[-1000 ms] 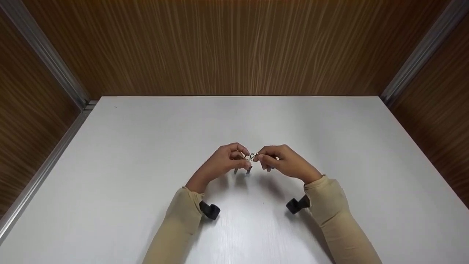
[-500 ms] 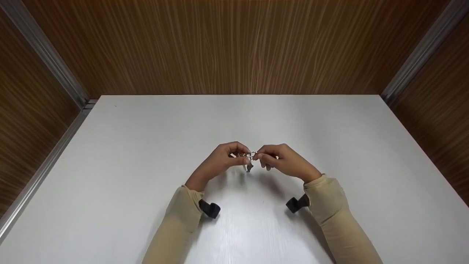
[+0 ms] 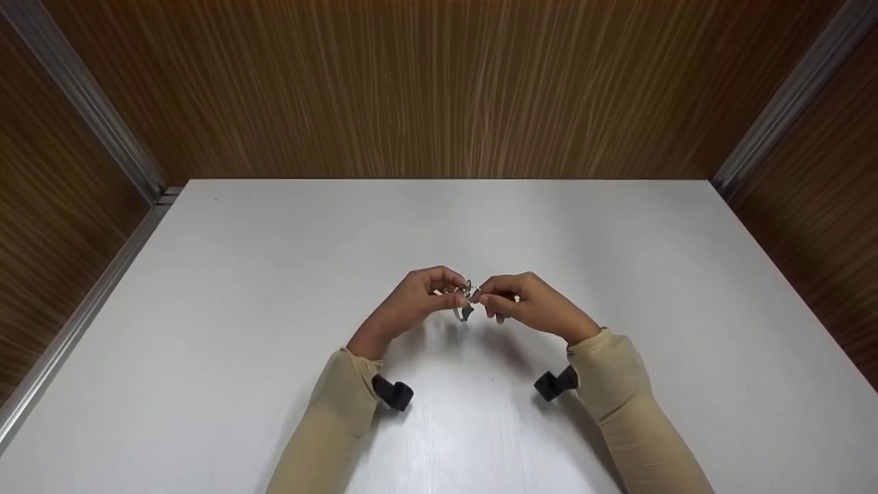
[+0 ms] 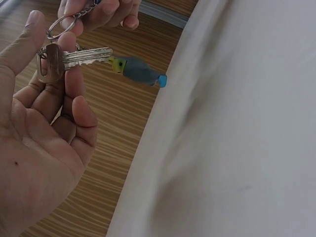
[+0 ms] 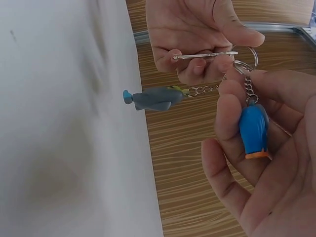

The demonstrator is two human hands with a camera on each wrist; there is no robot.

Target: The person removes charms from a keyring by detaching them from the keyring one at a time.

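Silver key (image 4: pixel 74 58) on a steel split ring (image 5: pixel 245 58) is pinched by the left hand (image 3: pixel 415 302) above the white table (image 3: pixel 206 329); right of it, the ring's chain and blue charm (image 5: pixel 254 129) are held by the right hand (image 3: pixel 531 305). A grey figure charm (image 5: pixel 154 98) dangles beneath. The key appears not yet freed.

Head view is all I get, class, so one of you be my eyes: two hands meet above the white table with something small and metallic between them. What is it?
Observer: The left wrist view shows a silver key. The left hand pinches it by its head.
Operator: Is anything attached to it?
Observer: A key ring runs through it, and a grey figure charm hangs from the ring on a chain.
Operator: And the right hand?
Observer: The right hand pinches the short chain of a blue charm with an orange base, which lies against its fingers.
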